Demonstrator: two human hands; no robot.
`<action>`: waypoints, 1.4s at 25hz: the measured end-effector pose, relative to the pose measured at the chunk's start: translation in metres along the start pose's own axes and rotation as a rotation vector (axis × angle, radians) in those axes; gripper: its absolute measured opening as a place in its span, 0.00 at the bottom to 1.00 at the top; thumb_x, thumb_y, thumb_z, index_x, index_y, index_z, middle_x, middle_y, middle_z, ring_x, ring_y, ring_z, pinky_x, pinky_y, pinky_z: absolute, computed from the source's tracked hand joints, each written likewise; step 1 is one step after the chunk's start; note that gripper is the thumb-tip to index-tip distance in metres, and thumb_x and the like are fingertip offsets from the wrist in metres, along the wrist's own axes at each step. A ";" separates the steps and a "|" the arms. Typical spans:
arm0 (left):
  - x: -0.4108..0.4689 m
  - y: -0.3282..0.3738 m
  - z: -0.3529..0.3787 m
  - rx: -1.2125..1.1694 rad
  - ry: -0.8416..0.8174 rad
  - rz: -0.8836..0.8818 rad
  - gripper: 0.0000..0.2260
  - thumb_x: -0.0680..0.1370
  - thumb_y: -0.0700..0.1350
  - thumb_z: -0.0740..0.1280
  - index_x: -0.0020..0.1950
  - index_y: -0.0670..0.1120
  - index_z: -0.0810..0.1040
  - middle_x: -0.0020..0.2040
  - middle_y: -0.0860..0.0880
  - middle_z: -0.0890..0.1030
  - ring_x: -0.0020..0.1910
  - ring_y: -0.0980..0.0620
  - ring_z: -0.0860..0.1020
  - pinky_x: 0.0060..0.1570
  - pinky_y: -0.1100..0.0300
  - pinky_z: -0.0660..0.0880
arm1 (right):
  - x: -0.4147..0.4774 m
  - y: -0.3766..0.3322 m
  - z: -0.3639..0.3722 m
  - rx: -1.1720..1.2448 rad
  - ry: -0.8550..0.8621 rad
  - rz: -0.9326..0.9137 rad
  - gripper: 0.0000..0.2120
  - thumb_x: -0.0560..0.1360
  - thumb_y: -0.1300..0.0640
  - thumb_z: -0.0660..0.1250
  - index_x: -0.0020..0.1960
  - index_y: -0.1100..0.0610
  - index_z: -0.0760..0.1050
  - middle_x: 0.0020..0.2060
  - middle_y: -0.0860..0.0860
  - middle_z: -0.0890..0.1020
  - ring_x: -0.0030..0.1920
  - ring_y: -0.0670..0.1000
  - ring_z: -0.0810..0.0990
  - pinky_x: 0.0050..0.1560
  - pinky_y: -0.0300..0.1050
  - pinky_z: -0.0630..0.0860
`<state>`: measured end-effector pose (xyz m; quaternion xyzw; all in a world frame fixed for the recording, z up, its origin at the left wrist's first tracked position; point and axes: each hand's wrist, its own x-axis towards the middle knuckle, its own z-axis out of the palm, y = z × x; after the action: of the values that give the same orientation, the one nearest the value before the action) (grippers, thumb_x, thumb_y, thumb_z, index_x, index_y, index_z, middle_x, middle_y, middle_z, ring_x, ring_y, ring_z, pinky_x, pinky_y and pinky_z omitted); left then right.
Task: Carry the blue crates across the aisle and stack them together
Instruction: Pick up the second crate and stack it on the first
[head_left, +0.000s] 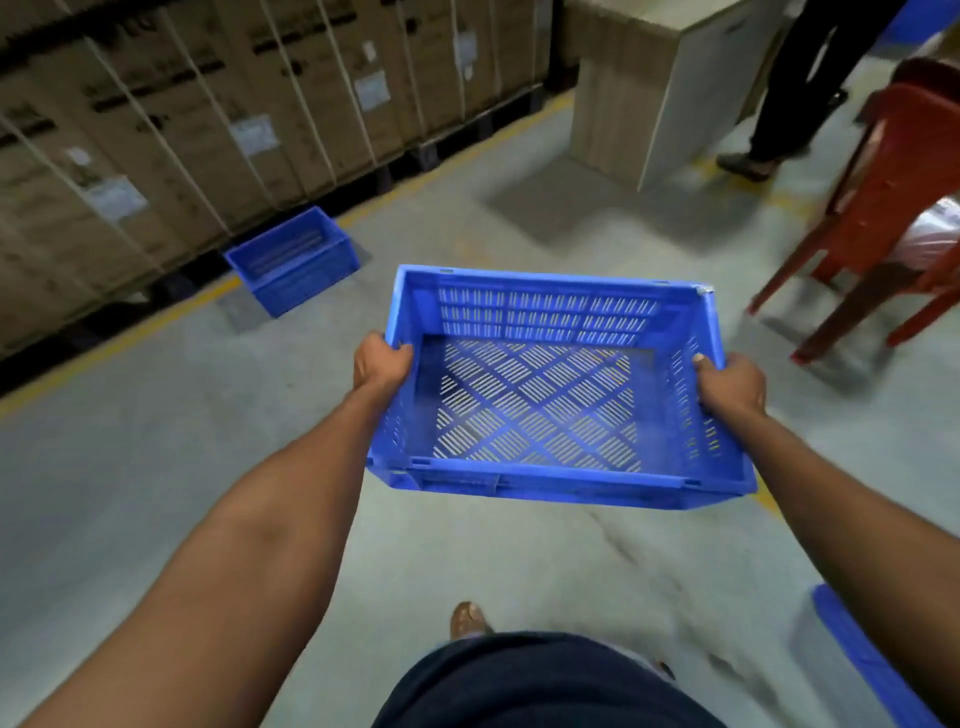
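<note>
Mid-carry: the left hand (382, 364) and right hand (730, 387) each curl over a side rim of an empty crate (550, 395) at frame centre. A second crate (293, 260) waits on the floor, upper left — stacking is probably still to do.

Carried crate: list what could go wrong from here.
1. The left hand and right hand grip only the side rims of the carried crate; a slip could tip it.
2. The red chair stands close on the right; the crate could clip it.
3. The crate hides floor ahead, so a misstep is possible.
</note>
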<state>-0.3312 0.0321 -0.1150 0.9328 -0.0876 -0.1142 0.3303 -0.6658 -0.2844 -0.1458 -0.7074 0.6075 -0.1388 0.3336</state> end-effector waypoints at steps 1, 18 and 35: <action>0.014 -0.013 -0.021 0.035 0.013 -0.019 0.18 0.76 0.48 0.68 0.60 0.37 0.77 0.58 0.35 0.81 0.57 0.35 0.80 0.52 0.50 0.76 | 0.003 -0.025 0.020 -0.028 -0.043 -0.010 0.26 0.69 0.38 0.61 0.47 0.62 0.79 0.41 0.64 0.84 0.45 0.64 0.84 0.45 0.51 0.79; 0.325 -0.136 -0.185 0.052 0.025 -0.369 0.15 0.81 0.50 0.63 0.44 0.39 0.77 0.28 0.44 0.77 0.24 0.47 0.74 0.23 0.61 0.67 | 0.125 -0.407 0.343 0.111 -0.759 -0.028 0.18 0.82 0.51 0.61 0.37 0.58 0.69 0.27 0.53 0.70 0.24 0.50 0.66 0.20 0.38 0.64; 0.666 -0.235 -0.226 0.338 -0.067 -0.523 0.29 0.81 0.42 0.60 0.79 0.39 0.52 0.66 0.33 0.76 0.64 0.34 0.76 0.61 0.42 0.73 | 0.218 -0.734 0.658 -0.561 -0.596 -0.647 0.29 0.75 0.60 0.67 0.72 0.63 0.60 0.57 0.66 0.80 0.57 0.68 0.80 0.55 0.55 0.76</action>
<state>0.3893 0.1878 -0.1975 0.9611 0.1269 -0.2098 0.1269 0.3419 -0.2638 -0.2076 -0.9300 0.2501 0.1409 0.2298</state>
